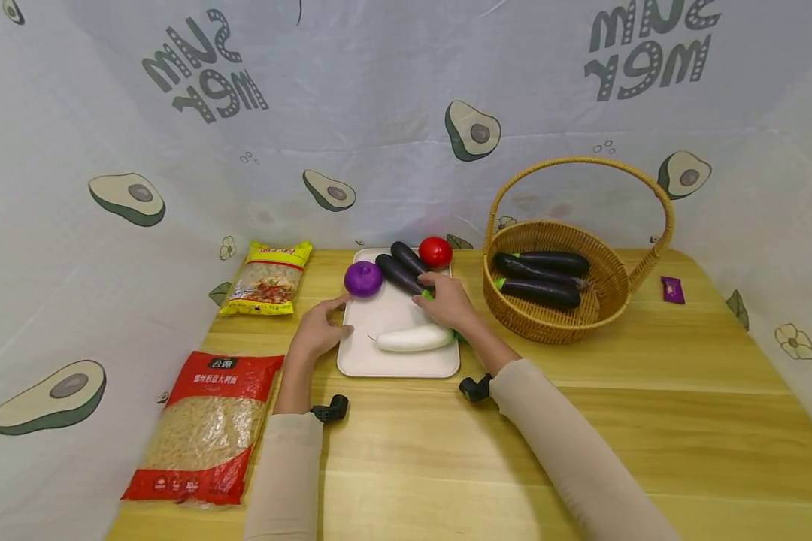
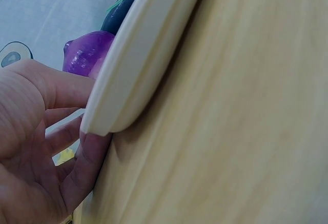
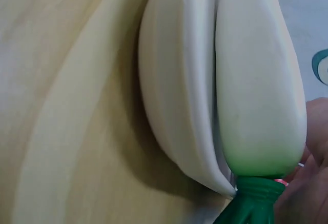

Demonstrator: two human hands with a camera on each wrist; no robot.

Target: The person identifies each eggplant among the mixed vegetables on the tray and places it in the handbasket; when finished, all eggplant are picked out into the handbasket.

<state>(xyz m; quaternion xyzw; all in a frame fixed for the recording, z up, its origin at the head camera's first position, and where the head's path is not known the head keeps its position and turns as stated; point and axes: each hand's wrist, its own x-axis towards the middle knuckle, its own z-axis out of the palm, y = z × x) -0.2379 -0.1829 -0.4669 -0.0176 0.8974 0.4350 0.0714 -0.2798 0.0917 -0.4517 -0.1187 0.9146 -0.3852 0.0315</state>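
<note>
A white tray (image 1: 395, 364) lies on the table, and my left hand (image 1: 321, 328) pinches its left rim, thumb above and a finger underneath in the left wrist view. My right hand (image 1: 445, 302) has thumb and fingers around the green-stemmed end of a dark eggplant (image 1: 398, 273) on the tray. Beside that eggplant lies another dark one (image 1: 409, 258). A purple onion (image 1: 363, 279) sits at the tray's upper left, a tomato (image 1: 436, 252) at its upper right. Below the right hand lies a white radish (image 3: 259, 85); it hides much of that hand in the right wrist view.
A wicker basket (image 1: 548, 330) with a tall handle stands to the right, holding several eggplants (image 1: 540, 292). Farther right lies a small purple packet (image 1: 673, 290). On the left are a yellow food bag (image 1: 268, 279) and a red pasta bag (image 1: 203, 428). A printed curtain hangs behind the table.
</note>
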